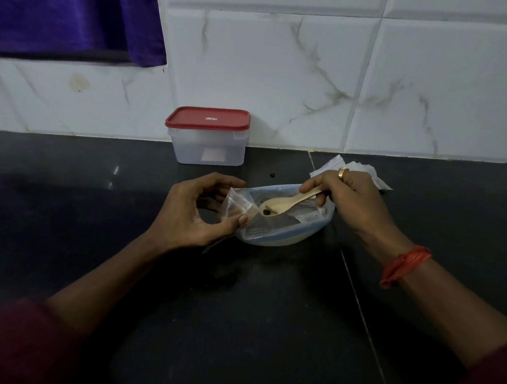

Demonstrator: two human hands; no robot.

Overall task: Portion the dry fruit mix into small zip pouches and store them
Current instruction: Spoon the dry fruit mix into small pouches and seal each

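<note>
My left hand (192, 210) pinches a small clear zip pouch (236, 204) at the left rim of a pale blue bowl (288, 239). A large plastic bag of dark dry fruit mix (277, 224) lies in the bowl. My right hand (353, 200) grips the handle of a wooden spoon (287, 202). The spoon's head hangs over the bowl, close to the pouch's mouth, with one dark piece on it. A pile of spare clear pouches (362, 171) lies behind my right hand, partly hidden by it.
A clear plastic container with a red lid (207, 136) stands against the white tiled wall (282, 76). One dark piece of fruit (272, 174) lies on the black counter (240, 308) behind the bowl. A purple cloth (73, 15) hangs at top left.
</note>
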